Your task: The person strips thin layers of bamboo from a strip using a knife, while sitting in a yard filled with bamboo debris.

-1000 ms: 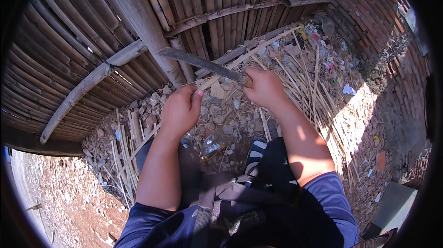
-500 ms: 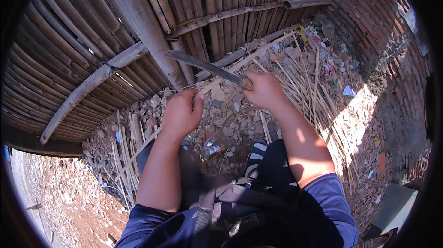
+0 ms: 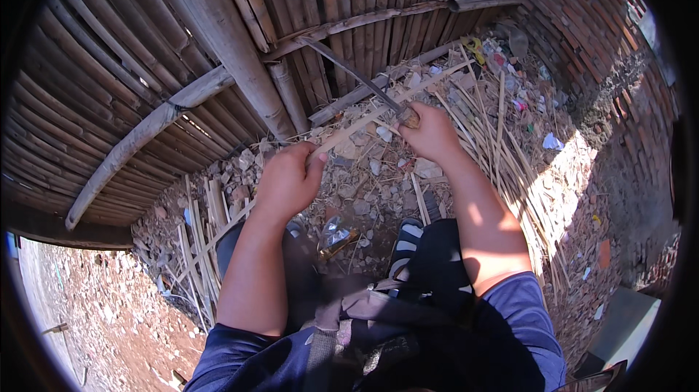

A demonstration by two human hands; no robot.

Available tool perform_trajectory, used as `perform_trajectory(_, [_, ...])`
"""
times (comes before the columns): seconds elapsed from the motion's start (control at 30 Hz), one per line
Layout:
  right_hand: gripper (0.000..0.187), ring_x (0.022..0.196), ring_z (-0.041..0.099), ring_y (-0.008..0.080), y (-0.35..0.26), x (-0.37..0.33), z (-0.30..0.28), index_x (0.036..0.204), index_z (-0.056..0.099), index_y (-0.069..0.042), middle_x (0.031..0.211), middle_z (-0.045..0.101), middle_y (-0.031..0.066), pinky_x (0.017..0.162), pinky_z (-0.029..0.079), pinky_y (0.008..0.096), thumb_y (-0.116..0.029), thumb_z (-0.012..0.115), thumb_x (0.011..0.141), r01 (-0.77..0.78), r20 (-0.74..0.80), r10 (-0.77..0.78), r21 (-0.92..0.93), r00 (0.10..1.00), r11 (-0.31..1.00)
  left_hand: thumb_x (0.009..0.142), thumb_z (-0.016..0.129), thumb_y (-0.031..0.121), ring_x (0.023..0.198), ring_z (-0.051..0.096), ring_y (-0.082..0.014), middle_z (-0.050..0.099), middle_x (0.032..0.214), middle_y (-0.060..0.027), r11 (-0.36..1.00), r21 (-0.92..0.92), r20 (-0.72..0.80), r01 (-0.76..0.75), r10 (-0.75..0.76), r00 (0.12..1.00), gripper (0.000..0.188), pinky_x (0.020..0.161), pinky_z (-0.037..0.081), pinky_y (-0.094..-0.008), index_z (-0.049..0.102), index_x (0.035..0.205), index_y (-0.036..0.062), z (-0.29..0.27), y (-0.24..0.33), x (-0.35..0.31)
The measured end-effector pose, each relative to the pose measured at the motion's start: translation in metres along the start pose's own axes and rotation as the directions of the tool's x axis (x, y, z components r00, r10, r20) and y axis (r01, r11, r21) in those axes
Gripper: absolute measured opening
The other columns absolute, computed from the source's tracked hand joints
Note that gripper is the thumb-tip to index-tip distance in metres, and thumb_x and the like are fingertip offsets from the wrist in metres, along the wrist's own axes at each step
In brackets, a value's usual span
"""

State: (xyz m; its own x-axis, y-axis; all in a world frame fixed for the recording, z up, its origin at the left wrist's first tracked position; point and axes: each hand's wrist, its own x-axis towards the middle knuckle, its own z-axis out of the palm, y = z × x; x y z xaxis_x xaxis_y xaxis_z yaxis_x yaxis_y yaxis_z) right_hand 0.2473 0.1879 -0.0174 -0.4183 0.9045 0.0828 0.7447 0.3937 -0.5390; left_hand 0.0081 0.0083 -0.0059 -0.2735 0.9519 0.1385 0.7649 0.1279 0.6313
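Observation:
My left hand (image 3: 291, 179) is closed around a long, flat bamboo strip (image 3: 371, 116). The strip runs from the lower left, through my fist, up to the far right. In my right hand (image 3: 431, 133) is the wooden handle of a machete (image 3: 354, 75), its dark blade pointing up and to the left. The blade crosses the strip close to the handle; whether it touches cannot be made out. My right fingers wrap the handle, which hides part of it.
Many split bamboo strips (image 3: 520, 184) lie at the right, and a smaller bundle (image 3: 196, 246) at the left. A bamboo wall (image 3: 378, 28) stands ahead, a brick wall (image 3: 590, 42) at the right. Stones, litter and a clear plastic bag (image 3: 335, 237) cover the ground between my feet.
My right hand has moved slightly right and away from me with the machete, whose blade now points more steeply up. The left hand stays almost in place on the strip.

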Motion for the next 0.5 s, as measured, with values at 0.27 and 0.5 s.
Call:
perform_trajectory(0.27, [0.05, 0.091, 0.071, 0.0405, -0.012, -0.003, 0.001, 0.116, 0.071, -0.001, 0.094, 0.073, 0.023, 0.082, 0.055, 0.0451, -0.035, 0.082, 0.081, 0.032, -0.002, -0.032, 0.095, 0.999, 0.995, 0.099, 0.066, 0.03, 0.084, 0.07, -0.0415, 0.071, 0.093, -0.024, 1.0, 0.005, 0.028, -0.024, 0.024, 0.999, 0.031, 0.075, 0.054, -0.0481, 0.072, 0.107, 0.001, 0.001, -0.003, -0.002])
perform_trajectory(0.5, [0.052, 0.088, 0.073, 0.0381, -0.006, -0.001, 0.007, 0.114, 0.07, 0.001, 0.092, 0.073, 0.0221, 0.08, 0.055, 0.0424, -0.036, 0.084, 0.08, 0.085, -0.075, -0.078, 0.103, 0.994, 0.991, 0.098, 0.066, 0.031, 0.082, 0.071, -0.0402, 0.072, 0.092, -0.0235, 1.0, 0.007, 0.076, -0.005, 0.004, 0.997, 0.032, 0.075, 0.055, -0.0476, 0.072, 0.107, 0.001, 0.001, -0.002, -0.002])
